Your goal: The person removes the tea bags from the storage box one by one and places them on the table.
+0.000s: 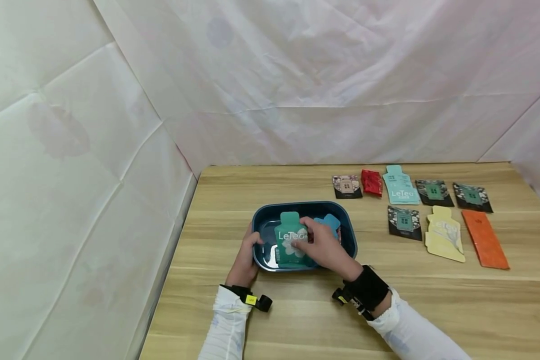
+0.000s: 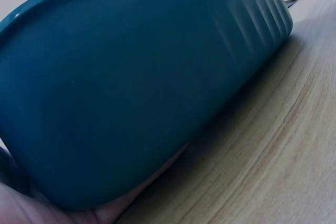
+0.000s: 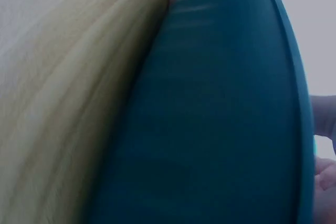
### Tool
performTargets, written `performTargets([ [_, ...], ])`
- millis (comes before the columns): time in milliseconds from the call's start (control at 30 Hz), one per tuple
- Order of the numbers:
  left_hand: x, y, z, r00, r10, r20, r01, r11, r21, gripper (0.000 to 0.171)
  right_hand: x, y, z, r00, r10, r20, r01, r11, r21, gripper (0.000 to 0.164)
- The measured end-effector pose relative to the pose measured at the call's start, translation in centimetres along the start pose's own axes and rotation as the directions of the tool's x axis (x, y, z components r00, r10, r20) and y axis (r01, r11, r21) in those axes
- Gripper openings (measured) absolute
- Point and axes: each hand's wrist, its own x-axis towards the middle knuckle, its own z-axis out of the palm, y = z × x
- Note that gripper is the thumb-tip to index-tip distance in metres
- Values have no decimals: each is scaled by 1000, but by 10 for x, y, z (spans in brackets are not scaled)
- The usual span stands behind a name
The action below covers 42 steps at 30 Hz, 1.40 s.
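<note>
A dark blue-green rectangular box (image 1: 268, 227) stands on the wooden table. My left hand (image 1: 245, 259) grips its left end, thumb at the rim; in the left wrist view fingers (image 2: 121, 203) reach under the box's lower edge. My right hand (image 1: 327, 248) pinches a green bottle-shaped sachet (image 1: 288, 256) marked LeTeu by its right edge, held over the box. A blue sachet (image 1: 330, 220) lies inside at the right, partly hidden by the right hand. The box wall (image 3: 210, 103) fills most of the right wrist view, with only a bit of the hand at the edge.
Right of the box lie a patterned packet (image 1: 347, 186), a red packet (image 1: 371, 183), a light-teal sachet (image 1: 400, 187), several dark packets (image 1: 405, 222), a yellow sachet (image 1: 443, 237) and an orange packet (image 1: 485, 240). White cloth (image 1: 319, 75) hangs behind and along the left.
</note>
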Motion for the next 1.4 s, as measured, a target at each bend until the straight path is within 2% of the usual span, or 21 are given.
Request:
performTargets([
  [100,0,0,0,1000,10,-2,-10,1000,-1,88,-2,-1,-7,1000,-17,-22,18,999,35,47],
  [267,0,-1,0,1000,28,3,-28,1000,-10,87,-4,-2,-24,995,-50,-85,53,998,27,53],
  [433,1,-1,-1,999,34,17,-33,999,-28,88,-6,-1,-44,990,-23,-140,38,994,103,61],
  [533,2,-1,-1,1000,16,10,-16,1000,-25,90,-6,4,-59,981,0,-194,22,994,109,64],
  [700,3,-1,-4,1000,-11,-7,11,999,-34,90,-11,19,-86,948,-17,-316,24,1000,19,65],
  [767,4,-1,-5,1000,-13,-6,13,999,-30,90,-12,36,-96,930,-33,-365,34,999,-3,65],
  [900,4,0,-5,1000,-18,-6,17,1000,-15,90,-17,65,-113,885,-28,-464,-31,992,-119,67],
  [967,4,0,-5,1000,-19,-5,19,1000,-12,90,-20,73,-121,867,-22,-498,-82,979,-186,67],
  [1000,4,0,-5,1000,-18,-3,17,1000,-12,90,-23,69,-124,862,-15,-506,-115,967,-226,66],
  [1167,5,1,-4,1000,-26,-1,26,1000,-8,92,-30,68,-134,853,-3,-521,-173,942,-289,51],
  [1233,5,1,-5,1000,-25,4,25,1000,-7,92,-31,72,-134,858,6,-514,-195,930,-313,47],
  [1267,4,1,-5,1000,-23,6,23,1000,-10,91,-32,75,-134,863,9,-506,-200,924,-326,45],
  [1400,4,1,-5,1000,-11,24,11,1000,-23,89,-33,87,-130,916,55,-398,-206,915,-348,45],
])
